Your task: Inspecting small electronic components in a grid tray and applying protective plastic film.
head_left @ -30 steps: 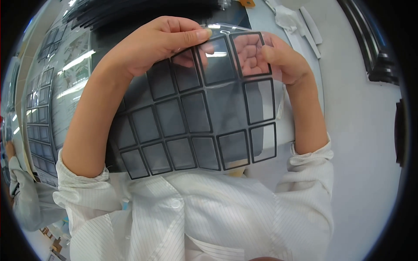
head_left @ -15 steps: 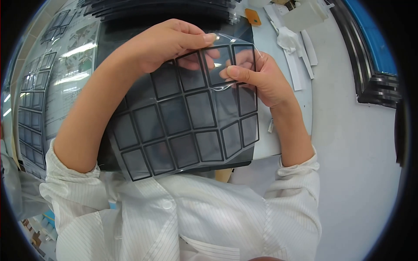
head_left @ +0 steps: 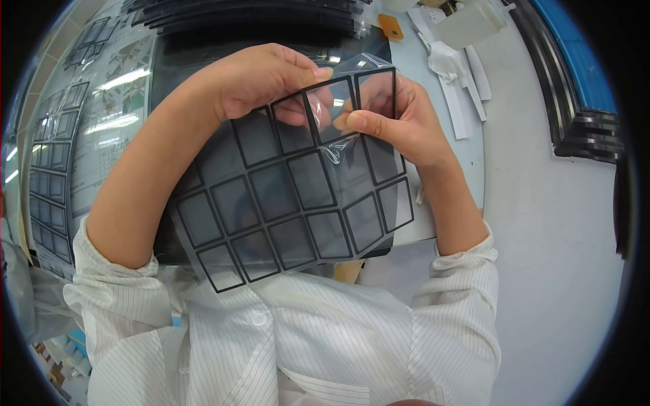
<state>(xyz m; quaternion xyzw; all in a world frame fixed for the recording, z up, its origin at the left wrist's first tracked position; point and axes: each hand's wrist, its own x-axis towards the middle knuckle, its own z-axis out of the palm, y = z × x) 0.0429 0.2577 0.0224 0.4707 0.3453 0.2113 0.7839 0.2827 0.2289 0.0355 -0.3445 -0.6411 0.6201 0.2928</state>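
I hold up a clear plastic sheet printed with a grid of black-framed rectangles, close to my chest. My left hand grips its top edge, thumb over the upper frames. My right hand pinches the sheet near its upper right, thumb pressed on a wrinkled spot where the film puckers. A dark tray lies beneath the sheet, mostly hidden.
Stacked black trays sit at the far edge of the table. More gridded sheets lie at the left. White paper strips and an orange tag rest at the upper right. Black and blue frames stand at the right.
My right hand has slid from the sheet's top right corner toward its middle, and the film now wrinkles under the thumb. The sheet has tilted and moved lower.
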